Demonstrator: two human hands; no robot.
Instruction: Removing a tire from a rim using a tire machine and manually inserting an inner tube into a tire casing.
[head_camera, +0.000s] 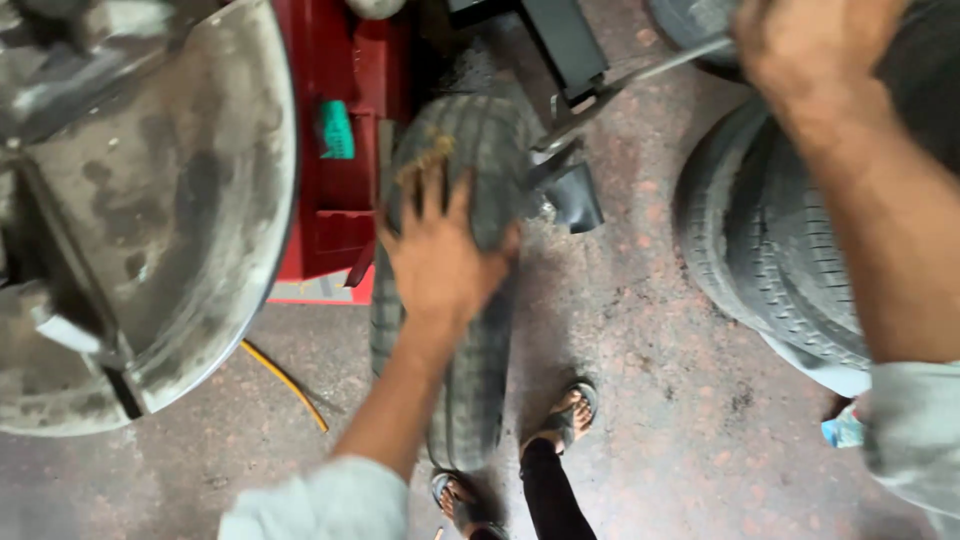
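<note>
An upright black rubber tyre with ribbed tread (470, 330) is seen standing on its tread on the stained concrete floor (650, 400), between the red machine cabinet (345, 200) and a stack of black tyres (780, 250) at the right. The left hand (440, 255) is laid flat on the top of the upright tyre, fingers spread over the tread and not closed around it. The right hand (810, 45) is observed at the upper right, clenched around a grey metal lever bar (650, 72) that runs down and left toward a black metal arm (560, 45) and a dark shoe-shaped pad (575, 195) just beside the tyre's sidewall. A round grey metal turntable (170, 200), dirty and worn, fills the left of the view. A yellow hose (285, 385) lies on the floor below it. Two sandalled feet (565, 415) are seen beside the base of the tyre. Pale grey sleeves cover both forearms near the lower edge.
</note>
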